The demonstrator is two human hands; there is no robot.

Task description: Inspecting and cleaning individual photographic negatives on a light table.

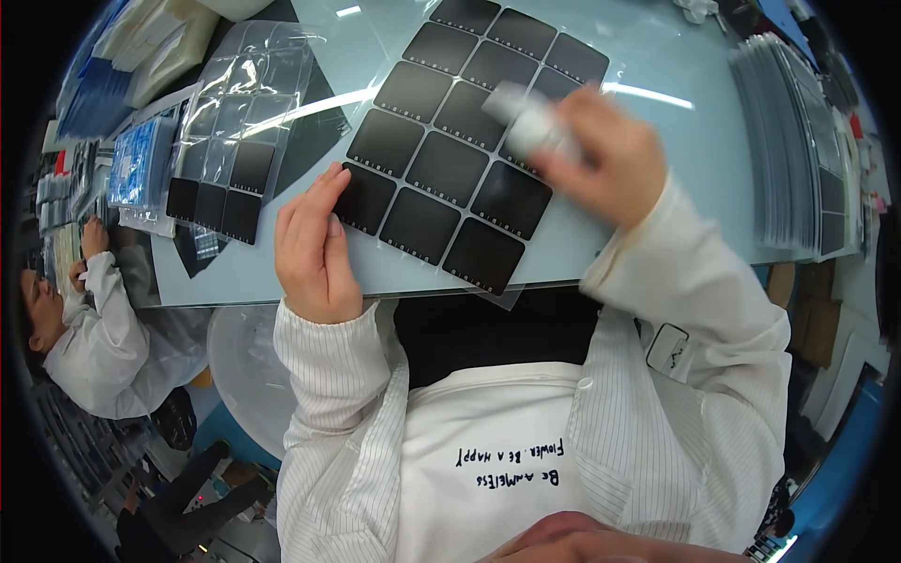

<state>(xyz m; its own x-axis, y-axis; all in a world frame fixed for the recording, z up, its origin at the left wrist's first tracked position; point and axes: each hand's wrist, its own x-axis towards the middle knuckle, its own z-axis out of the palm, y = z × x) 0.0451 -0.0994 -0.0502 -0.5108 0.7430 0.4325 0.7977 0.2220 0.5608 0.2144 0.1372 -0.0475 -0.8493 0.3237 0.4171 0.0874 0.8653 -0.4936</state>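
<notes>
On the glass tabletop lies a sheet of dark, rounded rectangular panels (448, 169) in rows, tilted and reaching the table's near edge. My left hand (317, 249) rests at the sheet's left side, fingers stretched and lying together, fingertips at a lower left panel. Over the right part of the sheet, my right hand (615, 155) is closed round a small white object (542, 131), smeared by motion. Its kind is unclear; it looks like a wad of cloth or a small bottle. Whether it touches the panels cannot be made out.
Left of the sheet lies a clear plastic sheet with pockets (244, 103), several dark panels at its lower end. Blue-and-white packs (141, 164) and stacked sheets (150, 42) stand farther left. At right is a tall stack of clear sheets (774, 150). Another person (103, 347) works at far left.
</notes>
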